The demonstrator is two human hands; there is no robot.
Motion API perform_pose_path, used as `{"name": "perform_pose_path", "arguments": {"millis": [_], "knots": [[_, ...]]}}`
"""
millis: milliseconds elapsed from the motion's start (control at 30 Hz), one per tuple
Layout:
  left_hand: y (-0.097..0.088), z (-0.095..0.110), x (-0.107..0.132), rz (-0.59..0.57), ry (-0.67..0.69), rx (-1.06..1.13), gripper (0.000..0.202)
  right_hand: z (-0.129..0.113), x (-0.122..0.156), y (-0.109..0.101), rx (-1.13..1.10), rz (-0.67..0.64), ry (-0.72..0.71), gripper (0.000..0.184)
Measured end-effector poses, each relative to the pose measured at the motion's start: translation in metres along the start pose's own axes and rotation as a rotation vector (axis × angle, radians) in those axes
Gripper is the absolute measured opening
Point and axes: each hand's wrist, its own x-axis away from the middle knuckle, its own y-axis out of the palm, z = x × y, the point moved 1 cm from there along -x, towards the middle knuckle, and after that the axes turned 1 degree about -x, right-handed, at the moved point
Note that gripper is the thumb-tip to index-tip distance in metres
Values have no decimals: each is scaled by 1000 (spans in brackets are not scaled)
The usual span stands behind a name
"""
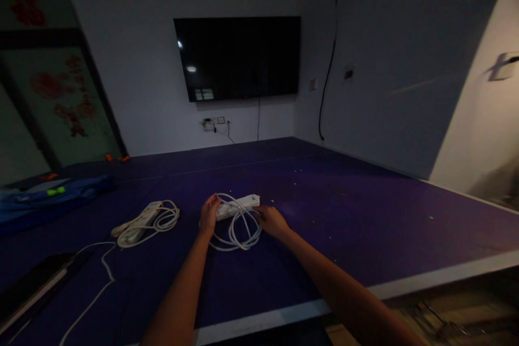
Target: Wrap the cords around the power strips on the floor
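Observation:
A white power strip (248,201) lies at a slant on the dark purple tabletop, with its pale cord (237,247) looped in loose coils over and in front of it. At the strip's left end is my left hand (208,215), its fingers closed around that end and the cord beside it. My right hand (273,220) is at the other end, with thumb and forefinger pinched on a loop of the cord; its fingertips are partly hidden. To the left rests a second power strip (140,225) with its own cord coiled on top.
Blue cloth (81,190) and small orange items (124,159) lie at the far left. A dark flat object (40,281) with a thin white cable (106,265) is at the near left. Small white scraps dot the purple tabletop (365,216). A television (243,57) hangs on the back wall.

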Motion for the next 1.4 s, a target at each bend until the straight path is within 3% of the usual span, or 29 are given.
{"name": "perform_pose_path", "arguments": {"millis": [267,400,667,933,1167,1300,1400], "knots": [[10,4,6,-61,123,-4,68,-1,-12,3,-33,124,-48,38],[12,1,4,-40,166,-25,72,1,-33,5,-34,189,-48,42],[-2,-4,-4,118,194,-152,65,1,-88,14,24,190,-29,45],[-11,-1,-7,205,270,-461,40,-14,-99,32,126,88,-86,34],[-16,1,-3,216,303,-740,37,-30,-95,16,149,-85,-246,42],[-19,2,0,170,297,-889,31,-42,-93,18,245,-409,-250,86],[-18,6,1,156,295,-1002,30,-51,-89,24,362,-625,-146,119]]}}
